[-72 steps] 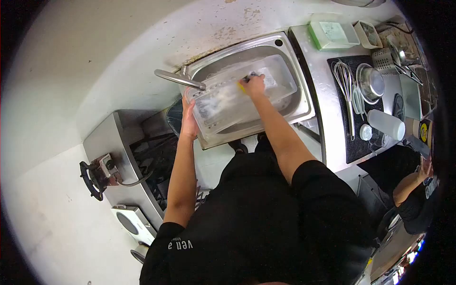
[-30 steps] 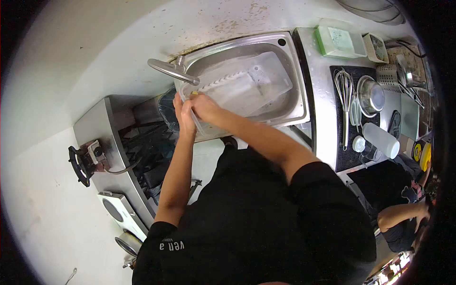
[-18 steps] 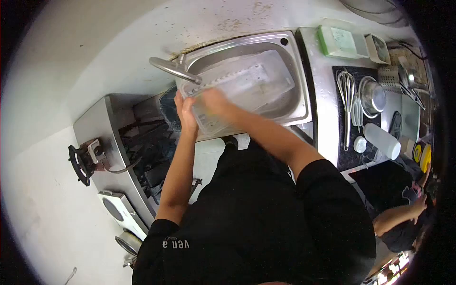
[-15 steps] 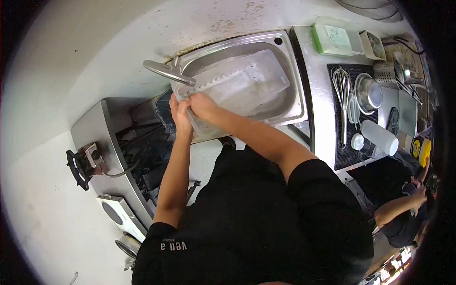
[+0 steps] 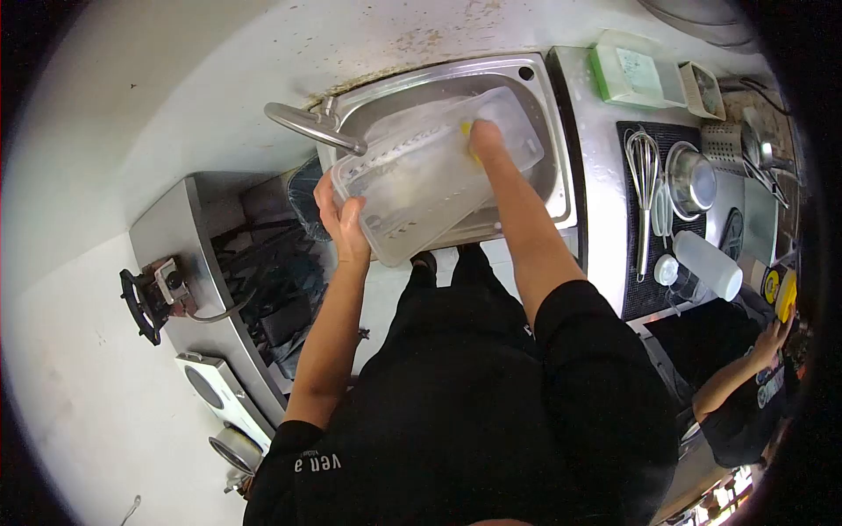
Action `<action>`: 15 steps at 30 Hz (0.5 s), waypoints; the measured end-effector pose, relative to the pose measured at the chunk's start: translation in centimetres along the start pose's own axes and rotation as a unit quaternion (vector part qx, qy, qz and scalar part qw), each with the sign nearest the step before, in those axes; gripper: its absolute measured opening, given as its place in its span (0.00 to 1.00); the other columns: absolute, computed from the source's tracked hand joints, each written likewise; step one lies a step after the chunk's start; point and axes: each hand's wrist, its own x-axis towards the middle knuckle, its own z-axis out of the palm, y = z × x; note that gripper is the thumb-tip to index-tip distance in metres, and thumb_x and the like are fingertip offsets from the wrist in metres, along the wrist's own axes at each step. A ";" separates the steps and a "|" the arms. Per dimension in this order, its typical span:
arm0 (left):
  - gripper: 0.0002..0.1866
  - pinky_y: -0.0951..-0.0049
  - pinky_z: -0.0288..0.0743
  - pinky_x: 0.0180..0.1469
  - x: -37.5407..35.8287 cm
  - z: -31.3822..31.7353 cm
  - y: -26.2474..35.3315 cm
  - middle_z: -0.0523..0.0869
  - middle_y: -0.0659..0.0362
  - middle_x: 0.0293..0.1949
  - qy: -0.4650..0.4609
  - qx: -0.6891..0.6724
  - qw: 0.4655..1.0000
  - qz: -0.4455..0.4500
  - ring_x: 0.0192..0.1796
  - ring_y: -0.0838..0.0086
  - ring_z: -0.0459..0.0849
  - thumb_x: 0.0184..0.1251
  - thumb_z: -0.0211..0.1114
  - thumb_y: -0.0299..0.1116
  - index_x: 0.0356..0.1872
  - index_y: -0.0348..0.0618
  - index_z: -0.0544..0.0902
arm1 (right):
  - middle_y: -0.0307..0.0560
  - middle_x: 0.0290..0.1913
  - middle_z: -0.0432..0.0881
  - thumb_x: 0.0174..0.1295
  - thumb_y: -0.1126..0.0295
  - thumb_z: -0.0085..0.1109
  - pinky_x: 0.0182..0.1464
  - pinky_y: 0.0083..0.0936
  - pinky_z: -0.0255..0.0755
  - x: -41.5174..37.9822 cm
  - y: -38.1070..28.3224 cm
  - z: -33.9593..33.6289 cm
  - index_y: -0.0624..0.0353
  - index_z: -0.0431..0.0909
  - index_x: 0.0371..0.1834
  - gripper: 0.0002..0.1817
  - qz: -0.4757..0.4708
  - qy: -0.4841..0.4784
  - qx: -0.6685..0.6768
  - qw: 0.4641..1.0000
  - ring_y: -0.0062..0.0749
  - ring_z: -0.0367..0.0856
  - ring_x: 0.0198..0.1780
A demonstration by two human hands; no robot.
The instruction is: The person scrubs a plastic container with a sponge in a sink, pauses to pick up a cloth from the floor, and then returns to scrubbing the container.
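Observation:
A translucent plastic container (image 5: 412,188) is tilted across the metal sink (image 5: 561,197), with its near corner past the front rim. My left hand (image 5: 342,215) grips the container's left end, thumb on one side and fingers on the other. Inside the container, toward its far right end, my right hand (image 5: 487,145) presses a yellow sponge (image 5: 466,129) to the plastic. Most of the sponge is hidden under the fingers. A curved faucet (image 5: 316,130) reaches over the container's left end.
On the counter right of the sink, a black mat (image 5: 633,294) holds a whisk (image 5: 645,202), a metal bowl (image 5: 693,175) and a white bottle (image 5: 707,265). A green-edged box (image 5: 627,74) stands behind. Another person's arm (image 5: 732,386) is at far right, near a yellow lid (image 5: 786,295).
My right hand has moved from the container's left end to its far right part, where yellow sponge now shows. The container has tipped, and my left hand keeps its left end.

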 end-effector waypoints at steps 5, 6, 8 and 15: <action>0.27 0.70 0.58 0.56 0.6 -0.3 -0.3 0.69 0.52 0.49 0.012 -0.013 1.000 -0.014 0.53 0.66 0.66 0.43 0.54 0.34 0.50 0.34 0.71 | 0.57 0.34 0.80 0.49 0.67 0.51 0.42 0.37 0.72 -2.3 -0.4 2.5 0.63 0.78 0.26 0.10 -0.038 -0.065 -0.008 0.997 0.47 0.79 0.40; 0.27 0.67 0.57 0.58 0.8 -0.3 -0.2 0.68 0.50 0.49 0.024 -0.014 0.999 -0.029 0.54 0.63 0.65 0.42 0.56 0.33 0.49 0.35 0.72 | 0.60 0.32 0.79 0.47 0.68 0.52 0.43 0.38 0.72 -3.1 -2.1 3.7 0.67 0.77 0.27 0.12 -0.037 -0.040 0.047 0.997 0.51 0.78 0.40; 0.27 0.68 0.57 0.59 1.2 -0.2 0.3 0.67 0.50 0.50 0.016 -0.010 0.999 -0.034 0.54 0.63 0.65 0.43 0.56 0.33 0.50 0.36 0.72 | 0.62 0.29 0.79 0.45 0.72 0.50 0.41 0.39 0.72 -5.8 -6.5 3.4 0.67 0.77 0.24 0.09 -0.118 0.046 0.108 0.986 0.52 0.79 0.36; 0.27 0.67 0.57 0.58 1.7 0.3 1.6 0.67 0.49 0.50 -0.023 0.010 0.999 -0.045 0.54 0.62 0.65 0.46 0.55 0.33 0.52 0.37 0.71 | 0.59 0.31 0.79 0.46 0.72 0.53 0.39 0.35 0.73 -2.7 -1.6 1.0 0.65 0.77 0.27 0.08 -0.052 0.011 0.058 0.997 0.48 0.79 0.35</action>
